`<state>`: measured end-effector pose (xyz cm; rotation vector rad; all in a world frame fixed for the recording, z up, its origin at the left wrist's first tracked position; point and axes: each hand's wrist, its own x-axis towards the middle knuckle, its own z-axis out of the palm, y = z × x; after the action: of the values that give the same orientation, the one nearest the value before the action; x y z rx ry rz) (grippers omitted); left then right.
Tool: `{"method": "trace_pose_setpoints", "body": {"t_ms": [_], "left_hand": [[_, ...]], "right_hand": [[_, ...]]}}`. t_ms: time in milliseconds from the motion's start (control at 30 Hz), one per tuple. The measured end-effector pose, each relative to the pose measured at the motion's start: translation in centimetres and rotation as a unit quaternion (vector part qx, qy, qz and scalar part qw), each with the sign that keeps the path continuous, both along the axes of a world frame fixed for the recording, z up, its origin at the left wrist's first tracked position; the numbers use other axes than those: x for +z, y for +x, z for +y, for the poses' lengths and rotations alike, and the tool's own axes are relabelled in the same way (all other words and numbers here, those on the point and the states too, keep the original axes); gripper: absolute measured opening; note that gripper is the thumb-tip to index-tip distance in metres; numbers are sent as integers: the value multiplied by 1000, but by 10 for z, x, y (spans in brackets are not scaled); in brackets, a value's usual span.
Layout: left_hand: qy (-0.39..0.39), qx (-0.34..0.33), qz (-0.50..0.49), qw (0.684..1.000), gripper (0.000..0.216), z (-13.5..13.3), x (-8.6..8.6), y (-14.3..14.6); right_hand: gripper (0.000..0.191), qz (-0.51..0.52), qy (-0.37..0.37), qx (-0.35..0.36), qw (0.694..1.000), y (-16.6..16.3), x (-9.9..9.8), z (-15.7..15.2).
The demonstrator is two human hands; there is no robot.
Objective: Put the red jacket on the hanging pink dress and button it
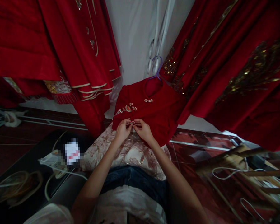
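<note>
A red jacket (154,112) hangs on a purple hanger (157,71) and spreads toward my lap. Both hands meet at its front near the lower edge. My left hand (123,129) and my right hand (142,129) pinch a small jewelled frog button (132,123) from either side, fingertips almost touching. Another jewelled fastener (148,100) sits at the collar, and a fan-shaped brooch with dangling beads (128,108) lies on the chest. Beneath the jacket a pale floral brocade skirt (130,152) drapes over my thighs.
Red garments with cream edging (93,87) hang at left; red garments with gold sequins (252,68) hang at right. On a dark surface at left lie a clear plastic bag (50,160) and cords. A wooden rack (254,174) with loose items and white cord stands at right.
</note>
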<state>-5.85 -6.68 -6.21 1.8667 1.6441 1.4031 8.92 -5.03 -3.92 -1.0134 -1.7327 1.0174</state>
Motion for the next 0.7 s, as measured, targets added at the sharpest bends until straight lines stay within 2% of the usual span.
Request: {"method": "trace_pose_setpoints", "body": {"t_ms": [133, 367, 700], "left_hand": [[-3, 18, -11, 1000, 11, 3, -1, 4], [-5, 31, -65, 997, 18, 2, 2, 1], [1, 14, -39, 999, 17, -3, 1, -1]], "right_hand": [[29, 3, -5, 21, 1000, 8, 2, 0], [27, -23, 21, -29, 999, 20, 6, -13], [23, -24, 16, -11, 1000, 30, 16, -17]]}}
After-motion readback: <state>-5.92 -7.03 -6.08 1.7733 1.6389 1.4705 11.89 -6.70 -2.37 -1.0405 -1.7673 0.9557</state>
